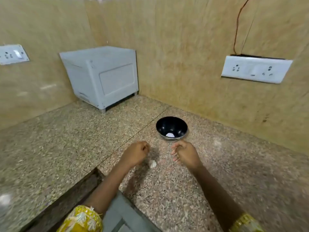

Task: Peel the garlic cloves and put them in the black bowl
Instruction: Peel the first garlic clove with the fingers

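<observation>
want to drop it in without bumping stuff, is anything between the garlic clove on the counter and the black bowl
Nothing visible. Only bare counter lies between the garlic clove and the black bowl. The left hand and right hand flank that path, one on each side, without crossing it.

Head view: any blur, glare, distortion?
Head view: wide-angle bend bows the walls and the socket plate; head view: blur softens the left hand, the right hand and the counter at left; head view: white patch in the black bowl, glare or clove, cannot tell.
</observation>
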